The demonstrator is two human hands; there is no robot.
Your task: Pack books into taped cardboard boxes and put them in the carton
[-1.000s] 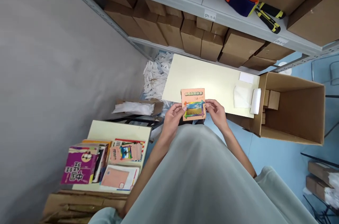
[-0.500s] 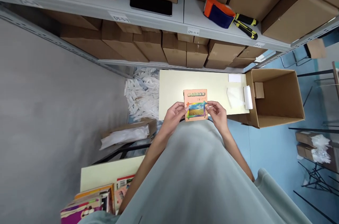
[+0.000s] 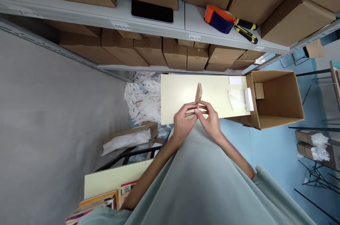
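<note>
A small thin book stands nearly edge-on above the pale tabletop, so its picture cover no longer faces me. My left hand pinches its near end from the left. From the other side, my right hand grips the same end, and the fingertips of both hands meet around it. The lower part of the book is hidden by my fingers. To the right on the table lie a white roll and a white card or label pad.
An open cardboard box adjoins the table's right end. Shelves of cartons run behind, holding a black phone, a tape dispenser and cutters. White paper scraps heap at left. Books stand on a lower-left table.
The book has turned from cover-up, held at both sides, to edge-on. My hands have come together at its near end.
</note>
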